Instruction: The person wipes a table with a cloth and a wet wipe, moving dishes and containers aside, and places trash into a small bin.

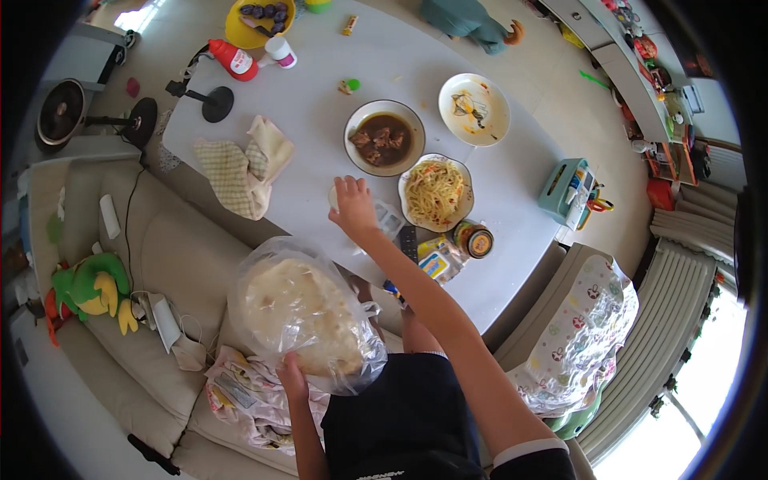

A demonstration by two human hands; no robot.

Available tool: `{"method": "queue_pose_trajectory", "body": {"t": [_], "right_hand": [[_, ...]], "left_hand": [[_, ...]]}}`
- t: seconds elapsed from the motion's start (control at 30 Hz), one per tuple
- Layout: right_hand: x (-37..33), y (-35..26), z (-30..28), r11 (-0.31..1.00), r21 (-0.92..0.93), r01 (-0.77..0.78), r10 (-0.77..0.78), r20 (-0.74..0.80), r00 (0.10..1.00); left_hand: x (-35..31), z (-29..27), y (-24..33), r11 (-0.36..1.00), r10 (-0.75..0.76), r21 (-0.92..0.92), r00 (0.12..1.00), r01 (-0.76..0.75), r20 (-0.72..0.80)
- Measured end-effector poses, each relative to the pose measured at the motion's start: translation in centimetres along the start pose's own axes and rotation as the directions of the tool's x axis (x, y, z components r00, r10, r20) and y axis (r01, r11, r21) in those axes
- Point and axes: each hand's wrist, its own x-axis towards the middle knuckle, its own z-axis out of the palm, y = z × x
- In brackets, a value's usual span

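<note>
My left hand is closed on the lower edge of a clear plastic bag. A large, pale, round flatbread fills the bag, held over my lap and the sofa. Stretched over the table's near side, my right hand has its fingers and thumb curled around a small white round thing, mostly hidden under the hand. Close to that hand are a clear plastic tray, a black remote control and a scalloped plate of shredded food.
On the white table are a bowl of brown meat stew, a used plate, a lidded jar, a checked cloth, a red bottle and a teal tissue box. A beige sofa borders the near side.
</note>
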Motion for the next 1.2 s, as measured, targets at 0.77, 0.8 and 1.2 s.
{"method": "queue_pose_trajectory", "body": {"t": [0.77, 0.8, 1.2], "right_hand": [[-15.5, 3.0, 8.0, 0.751, -0.630, 0.196, -0.003, 0.293, 0.956], [-15.2, 2.9, 8.4, 0.772, -0.605, 0.197, -0.014, 0.293, 0.956], [-9.9, 1.1, 1.3, 0.997, -0.066, 0.041, -0.045, -0.068, 0.997]], "left_hand": [[5.3, -5.6, -0.3, 0.979, 0.088, 0.186, 0.996, -0.085, -0.009], [5.9, -6.3, -1.0, 0.978, 0.093, 0.187, 0.996, -0.093, 0.012], [6.7, -5.2, 1.3, 0.986, 0.004, 0.166, 0.995, -0.021, 0.103]]}}
